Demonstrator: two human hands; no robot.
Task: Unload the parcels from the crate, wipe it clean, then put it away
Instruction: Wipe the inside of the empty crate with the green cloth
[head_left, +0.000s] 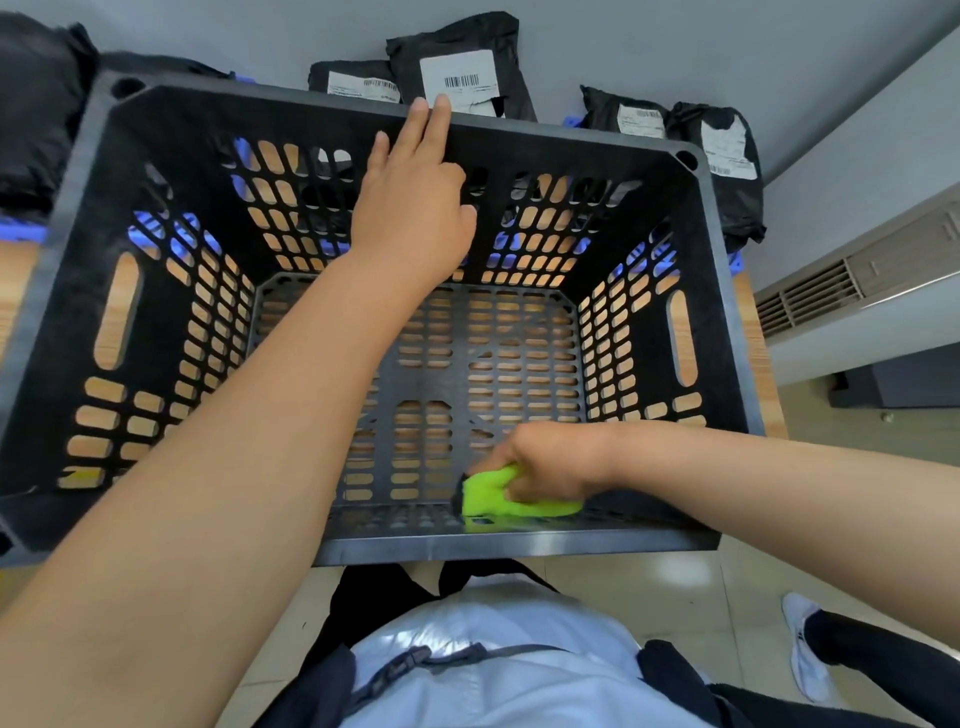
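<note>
Surface: wooden tabletop (748, 322) against a grey wall (675, 47).
Crate: I saw the black slotted crate (78, 218) sitting on it, emptied.
Parcels: black bagged parcels (467, 62) stood behind the far rim.
Left hand: my left hand (410, 208) lay unclenched on the far wall, fingertips at the rim.
Right hand: my right hand (550, 462) clutched a green cloth (493, 493) pressed to the crate floor by the near wall.

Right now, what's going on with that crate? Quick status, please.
Left hand steadying the far rim of the crate. Right hand pressing green cloth on the near inside. Crate empty; parcels stacked behind it. Nothing in the way.
</note>
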